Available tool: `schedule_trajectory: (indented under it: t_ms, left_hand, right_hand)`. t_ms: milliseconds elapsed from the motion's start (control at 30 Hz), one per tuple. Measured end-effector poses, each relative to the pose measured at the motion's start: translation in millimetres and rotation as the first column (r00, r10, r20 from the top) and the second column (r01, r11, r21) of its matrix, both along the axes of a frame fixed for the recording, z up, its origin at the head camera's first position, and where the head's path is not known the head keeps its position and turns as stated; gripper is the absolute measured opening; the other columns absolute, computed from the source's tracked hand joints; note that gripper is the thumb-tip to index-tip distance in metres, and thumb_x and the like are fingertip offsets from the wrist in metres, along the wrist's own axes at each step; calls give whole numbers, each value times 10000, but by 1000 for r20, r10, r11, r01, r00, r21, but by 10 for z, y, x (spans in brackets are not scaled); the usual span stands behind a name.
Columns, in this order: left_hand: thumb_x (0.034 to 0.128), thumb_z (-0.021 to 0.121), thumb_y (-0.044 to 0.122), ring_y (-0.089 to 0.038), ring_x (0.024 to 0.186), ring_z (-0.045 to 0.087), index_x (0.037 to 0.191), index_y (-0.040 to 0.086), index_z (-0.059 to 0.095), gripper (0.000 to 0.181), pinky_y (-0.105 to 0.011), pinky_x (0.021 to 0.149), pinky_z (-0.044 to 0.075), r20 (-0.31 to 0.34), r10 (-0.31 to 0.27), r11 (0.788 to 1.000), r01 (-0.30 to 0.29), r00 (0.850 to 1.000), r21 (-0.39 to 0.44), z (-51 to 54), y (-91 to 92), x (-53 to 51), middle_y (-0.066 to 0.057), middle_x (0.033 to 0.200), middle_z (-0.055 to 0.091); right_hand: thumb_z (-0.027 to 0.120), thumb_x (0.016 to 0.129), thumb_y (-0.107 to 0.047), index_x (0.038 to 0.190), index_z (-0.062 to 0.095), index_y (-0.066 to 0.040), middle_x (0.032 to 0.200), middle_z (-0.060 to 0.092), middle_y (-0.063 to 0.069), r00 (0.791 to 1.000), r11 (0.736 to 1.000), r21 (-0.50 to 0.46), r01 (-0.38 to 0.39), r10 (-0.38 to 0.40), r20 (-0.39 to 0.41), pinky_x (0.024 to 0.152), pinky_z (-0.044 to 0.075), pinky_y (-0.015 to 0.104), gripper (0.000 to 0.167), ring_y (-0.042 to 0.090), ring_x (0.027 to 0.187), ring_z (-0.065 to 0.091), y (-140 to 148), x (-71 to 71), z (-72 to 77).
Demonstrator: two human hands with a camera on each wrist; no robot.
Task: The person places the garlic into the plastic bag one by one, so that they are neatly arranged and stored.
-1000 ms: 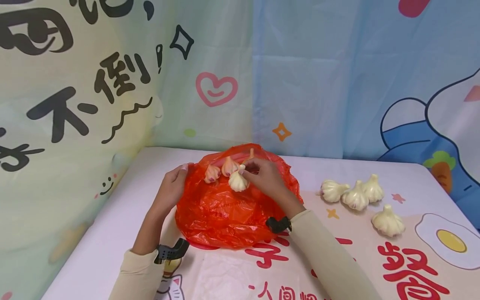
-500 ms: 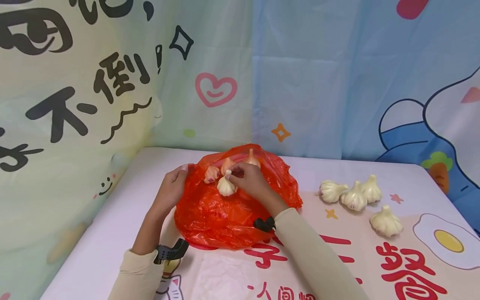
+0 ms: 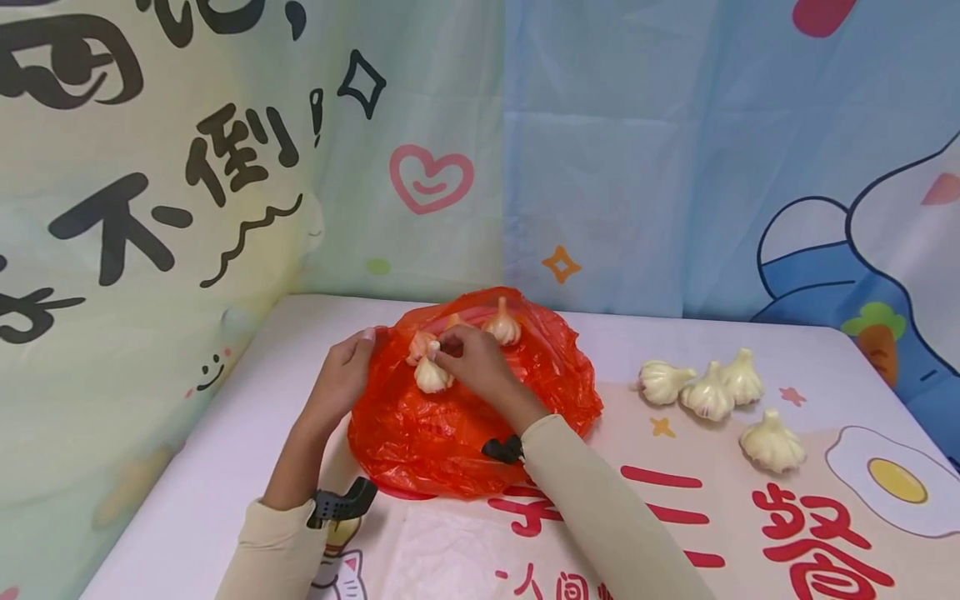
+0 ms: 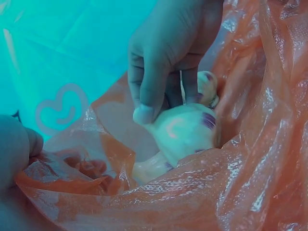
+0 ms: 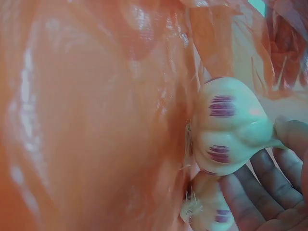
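Along the front edge of the tabletop: pale sleeves and black wrist devices, extended over printed red lettering. A little farther in, left of the tabletop's middle: a crumpled red plastic bag, spread open.

Gripped at the bag's left rim by the left hand, with film caught in its fingers. Pinched by the stem between thumb and fingers of the right hand — one garlic bulb, stem up, purple-streaked in the wrist views, at the bag's mouth and close against the film. Cannot tell whether bearing any weight on the bag.

Just behind, in the bag: a reddish-tinted bulb, a partly hidden bulb and, farther right, an upright bulb.

Probably midway through placing a bulb in the bag. Seems to call next for settling it gently beside its neighbours, then loosening the right hand from the stem — while keeping the rim held back with the left, to avoid snagging film.

Toward the tabletop's right edge: a lone bulb nearer, then a close cluster of three bulbs. Past the back edge: a printed cloth backdrop.
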State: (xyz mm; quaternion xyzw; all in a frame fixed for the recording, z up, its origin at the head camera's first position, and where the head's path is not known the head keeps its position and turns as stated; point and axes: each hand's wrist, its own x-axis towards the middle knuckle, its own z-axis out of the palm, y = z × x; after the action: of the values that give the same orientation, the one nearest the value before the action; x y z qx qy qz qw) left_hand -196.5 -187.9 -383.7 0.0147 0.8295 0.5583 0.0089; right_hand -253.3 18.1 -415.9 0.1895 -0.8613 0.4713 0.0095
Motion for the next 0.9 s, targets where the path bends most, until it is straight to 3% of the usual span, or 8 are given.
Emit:
schedule_trajectory:
  t_ms: [267,533,900]
  left_hand:
    - [1041,321,481,-301,1261,492,1438,68,461,590,-471,1014,425,-5,-3,1000,3,1000,8,-13,0,-9,-119,1407,506]
    - [1043,326,471,-288,1264,491,1430,68,473,578,-467,1021,419,-14,0,1000,0,1000,9,12,-3,-1,-115,1401,514]
    - [1041,334,471,-292,1243,509,1432,67,470,578,-461,1001,440,-8,-2,1000,2,1000,19,4,-15,-6,-115,1389,522]
  right_hand:
    - [743,879,-258,1048,695,-71,965,693,-2,998,997,38,-65,65,9,830,531,300,257,166,924,641,-14,23,-32]
    - [732,890,-191,1126,701,-58,1069,691,19,991,990,61,-130,128,31,901,513,336,273,188,1021,627,-1,-1,-38]
    - [719,900,-194,1109,711,-49,1026,695,24,998,992,111,-60,59,10,904,507,315,255,196,983,627,-105,18,-29]
